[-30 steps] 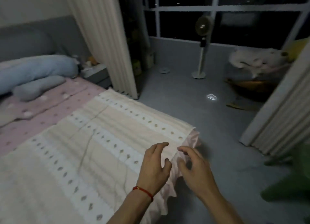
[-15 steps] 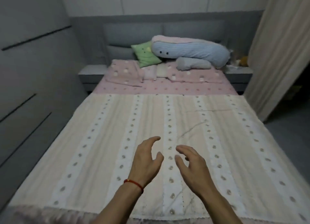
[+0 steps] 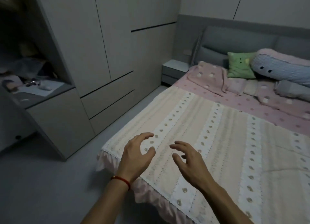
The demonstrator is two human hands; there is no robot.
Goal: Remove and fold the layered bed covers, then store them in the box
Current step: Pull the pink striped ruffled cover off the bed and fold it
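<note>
Since before, the view has been turned to the bed's left corner. Left hand [image 3: 136,158] and right hand [image 3: 187,160] are held loosely curled, empty, above the striped cover [image 3: 218,139], likely ready for grabbing.

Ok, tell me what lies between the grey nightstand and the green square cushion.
Head view: a pink dotted fabric pillow lies between the grey nightstand and green square cushion.

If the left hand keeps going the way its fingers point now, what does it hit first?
Most likely the cream striped cover spread on the bed. The left hand hovers near its corner, fingers loosely curled and empty, aimed forward and down. How far above the fabric it is cannot be judged.
</note>
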